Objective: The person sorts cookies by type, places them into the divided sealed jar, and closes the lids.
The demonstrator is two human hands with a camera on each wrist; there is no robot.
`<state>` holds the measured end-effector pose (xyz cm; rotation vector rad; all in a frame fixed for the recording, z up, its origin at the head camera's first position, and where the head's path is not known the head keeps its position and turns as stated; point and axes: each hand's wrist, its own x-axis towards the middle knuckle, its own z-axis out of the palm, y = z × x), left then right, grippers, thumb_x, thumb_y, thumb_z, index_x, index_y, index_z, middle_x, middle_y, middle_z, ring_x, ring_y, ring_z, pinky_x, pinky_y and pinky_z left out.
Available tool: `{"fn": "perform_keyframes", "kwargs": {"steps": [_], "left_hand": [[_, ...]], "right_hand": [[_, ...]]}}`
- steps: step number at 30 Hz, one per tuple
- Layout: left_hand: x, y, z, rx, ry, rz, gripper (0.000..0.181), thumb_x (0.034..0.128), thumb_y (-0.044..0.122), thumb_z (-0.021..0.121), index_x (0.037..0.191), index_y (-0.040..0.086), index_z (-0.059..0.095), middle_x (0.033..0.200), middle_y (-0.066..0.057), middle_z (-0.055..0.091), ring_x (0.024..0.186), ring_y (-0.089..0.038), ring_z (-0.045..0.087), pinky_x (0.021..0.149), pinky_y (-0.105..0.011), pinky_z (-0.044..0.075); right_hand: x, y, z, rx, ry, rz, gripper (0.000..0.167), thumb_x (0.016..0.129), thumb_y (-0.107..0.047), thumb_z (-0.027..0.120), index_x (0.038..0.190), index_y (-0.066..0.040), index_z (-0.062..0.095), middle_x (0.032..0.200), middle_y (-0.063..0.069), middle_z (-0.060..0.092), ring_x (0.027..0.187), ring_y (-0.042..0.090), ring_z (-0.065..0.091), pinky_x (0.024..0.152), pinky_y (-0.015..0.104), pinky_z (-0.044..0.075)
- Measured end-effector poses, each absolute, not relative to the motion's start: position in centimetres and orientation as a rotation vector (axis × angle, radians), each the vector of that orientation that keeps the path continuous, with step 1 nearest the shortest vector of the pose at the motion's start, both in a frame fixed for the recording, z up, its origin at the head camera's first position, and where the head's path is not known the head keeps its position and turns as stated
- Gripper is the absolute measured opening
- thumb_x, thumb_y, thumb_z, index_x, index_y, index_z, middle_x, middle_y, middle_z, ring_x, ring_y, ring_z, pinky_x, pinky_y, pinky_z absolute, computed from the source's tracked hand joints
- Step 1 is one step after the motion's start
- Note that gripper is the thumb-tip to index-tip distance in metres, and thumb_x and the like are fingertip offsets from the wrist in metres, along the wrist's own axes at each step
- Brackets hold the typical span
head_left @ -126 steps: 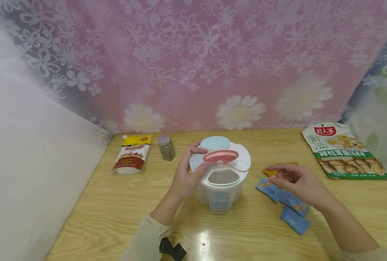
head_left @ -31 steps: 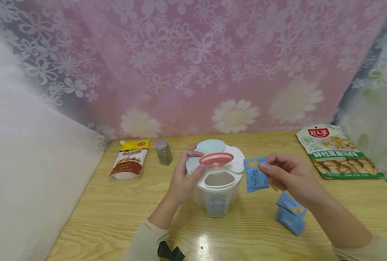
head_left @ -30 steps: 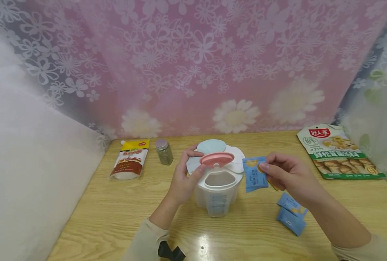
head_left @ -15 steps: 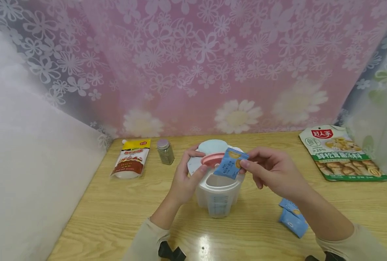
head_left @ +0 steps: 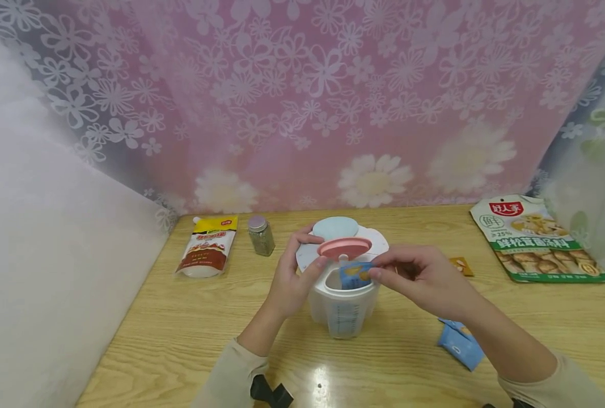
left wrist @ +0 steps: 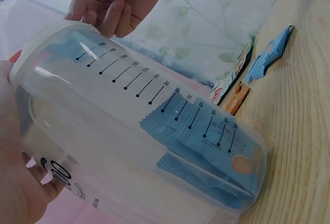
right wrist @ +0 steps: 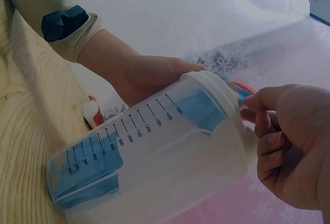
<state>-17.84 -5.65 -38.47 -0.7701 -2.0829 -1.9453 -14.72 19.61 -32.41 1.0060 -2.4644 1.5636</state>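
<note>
A translucent storage container with measuring marks stands on the table. Its white lid carries a raised pink cap and a light blue cap. My left hand grips the lid's left side, thumb against the pink cap. With thumb and fingers, my right hand pinches a small blue snack packet, its lower part inside the opening under the pink cap. Through the wall, the left wrist view shows other blue packets lying at the bottom. The right wrist view shows the pinched packet's blue lower part below the rim.
Blue packets lie right of the container, partly behind my right forearm. An orange packet sits farther back. A large mushroom pouch lies at far right. A spice jar and a spouted pouch are at back left.
My right hand picked up a blue packet from the table, carried it left over the container and lowered it partway into the opening. The left hand stayed on the lid.
</note>
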Motion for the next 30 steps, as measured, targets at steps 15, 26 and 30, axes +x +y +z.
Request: {"fn": "perform_keyframes", "kwargs": {"steps": [15,26,30], "left_hand": [[-18.0,-5.6,-38.6,-0.771,-2.074,-1.944,0.041,0.0959,0.035,0.061,0.121,0.005,0.051,0.154,-0.01,0.041,0.14,-0.029,0.044,0.109,-0.034,0.043],[-18.2,-5.7,-38.8,-0.777,-2.065,-1.948,0.04,0.0955,0.034,0.062,0.121,0.005,0.052,0.153,-0.011,0.041,0.139,-0.03,0.045,0.107,-0.035,0.046],[-18.2,-5.7,-38.8,-0.788,-2.061,-1.956,0.042,0.0955,0.037,0.062,0.122,0.005,0.052,0.153,-0.012,0.04,0.139,-0.031,0.045,0.104,-0.032,0.047]], "right_hand": [[-14.6,21.0,-32.6,0.997,-2.467,1.624,0.019,0.093,-0.001,0.066,0.104,-0.014,0.073,0.078,-0.004,0.061,0.058,0.012,0.046,0.05,0.029,0.042],[-14.7,23.3,-33.5,1.076,-2.473,1.585,0.029,0.09,0.005,0.067,0.109,-0.016,0.071,0.071,-0.001,0.049,0.054,0.013,0.04,0.046,0.027,0.038],[-14.7,24.6,-34.3,1.102,-2.483,1.615,0.03,0.09,0.008,0.064,0.112,-0.012,0.071,0.074,-0.002,0.051,0.055,0.014,0.042,0.047,0.028,0.039]]}}
